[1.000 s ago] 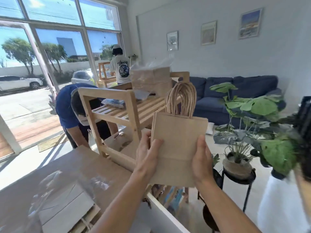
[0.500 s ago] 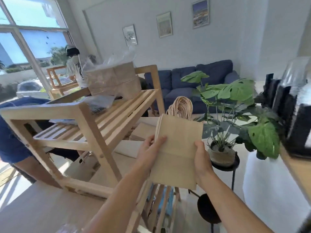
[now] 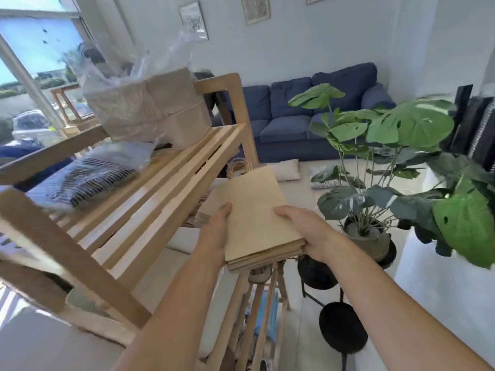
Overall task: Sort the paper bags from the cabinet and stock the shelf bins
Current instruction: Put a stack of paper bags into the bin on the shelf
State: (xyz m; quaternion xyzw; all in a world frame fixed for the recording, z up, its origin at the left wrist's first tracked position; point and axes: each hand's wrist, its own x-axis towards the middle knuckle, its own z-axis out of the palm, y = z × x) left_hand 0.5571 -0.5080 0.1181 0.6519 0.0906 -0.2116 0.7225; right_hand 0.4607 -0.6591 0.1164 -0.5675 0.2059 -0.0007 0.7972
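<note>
Stack of paper bags [image 3: 254, 218] was brown kraft paper, matt, smooth-faced; layered edges showed at near end. Handles [image 3: 238, 167] were twisted paper cord, tan, rough-looking. Shelf rack [image 3: 150, 183] was pale wood, slats and posts smooth, with slight sheen. Wrapped bundle [image 3: 150, 111] showed same matt brown paper under clear plastic film, glossy and crinkled. Striped packet [image 3: 88, 178] lay in clear glossy plastic too. Sofa [image 3: 308, 113] was blue cloth, matt. Plant leaves [image 3: 409, 124] looked waxy, glossy. Pot [image 3: 367, 236] looked grey, rough, matt. Stand [image 3: 342, 328] was black, matt.
</note>
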